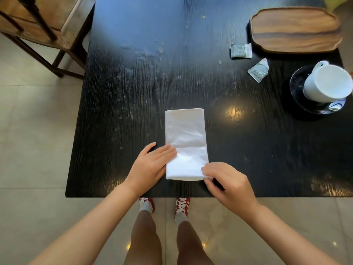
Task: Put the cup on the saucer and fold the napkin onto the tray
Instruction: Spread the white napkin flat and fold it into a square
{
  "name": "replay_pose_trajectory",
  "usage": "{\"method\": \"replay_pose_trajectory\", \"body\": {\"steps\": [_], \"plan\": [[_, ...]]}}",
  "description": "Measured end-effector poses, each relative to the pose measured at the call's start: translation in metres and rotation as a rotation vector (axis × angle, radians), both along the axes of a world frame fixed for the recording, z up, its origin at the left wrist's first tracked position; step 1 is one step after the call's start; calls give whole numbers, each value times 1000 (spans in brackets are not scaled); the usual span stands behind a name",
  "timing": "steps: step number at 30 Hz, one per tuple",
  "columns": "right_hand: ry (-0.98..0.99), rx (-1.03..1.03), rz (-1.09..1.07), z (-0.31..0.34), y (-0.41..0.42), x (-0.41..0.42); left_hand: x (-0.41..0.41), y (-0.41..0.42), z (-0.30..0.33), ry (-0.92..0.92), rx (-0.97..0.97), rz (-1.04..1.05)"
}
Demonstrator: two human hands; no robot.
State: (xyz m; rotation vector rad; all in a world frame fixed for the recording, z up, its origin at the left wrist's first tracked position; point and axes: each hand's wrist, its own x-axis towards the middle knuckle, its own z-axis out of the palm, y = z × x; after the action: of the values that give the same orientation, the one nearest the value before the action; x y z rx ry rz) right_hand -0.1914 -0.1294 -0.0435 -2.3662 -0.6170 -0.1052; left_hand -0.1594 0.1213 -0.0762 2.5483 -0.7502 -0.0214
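We see napkin (185,144) folded to long strip at near table (122,92) edge. Left hand (150,165) flat, open, pressing left edge; right hand (227,180) pinching near right corner. We judge cloth light, limp; grip near corners. Cup (327,83) on saucer (298,92); tray (295,29) far right, bare.

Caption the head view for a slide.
Both hands press the folded napkin; cup already on saucer.

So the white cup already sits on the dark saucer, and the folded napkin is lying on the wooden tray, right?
Not quite. The head view shows the cup on the saucer, but the folded napkin lies on the black table, under both hands. The wooden tray sits apart at the far right, with nothing on it.
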Motion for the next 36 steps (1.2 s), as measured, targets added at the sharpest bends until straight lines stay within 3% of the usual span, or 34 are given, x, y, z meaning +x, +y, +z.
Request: {"method": "replay_pose_trajectory", "body": {"steps": [4,7,10,13,16,20,29,32,36], "plan": [[56,-248,125,-14,-12,2,-2,0,-1,23,-11,1],[45,-288,84,-20,-7,16,-1,1,-1,33,-28,22],[31,-169,-14,-18,2,34,-1,0,-1,77,-117,117],[161,9,-241,-12,15,45,3,-12,5,114,-269,310],[243,42,-450,-11,27,53,9,-29,11,148,-415,506],[297,97,-555,-9,36,61,20,-44,10,190,-465,696],[280,11,-677,-16,48,81,42,-56,3,151,-224,847],[169,-96,-678,-17,51,87,44,-58,2,94,-134,868],[31,-261,-560,-21,48,96,50,-54,0,23,76,559]]}}
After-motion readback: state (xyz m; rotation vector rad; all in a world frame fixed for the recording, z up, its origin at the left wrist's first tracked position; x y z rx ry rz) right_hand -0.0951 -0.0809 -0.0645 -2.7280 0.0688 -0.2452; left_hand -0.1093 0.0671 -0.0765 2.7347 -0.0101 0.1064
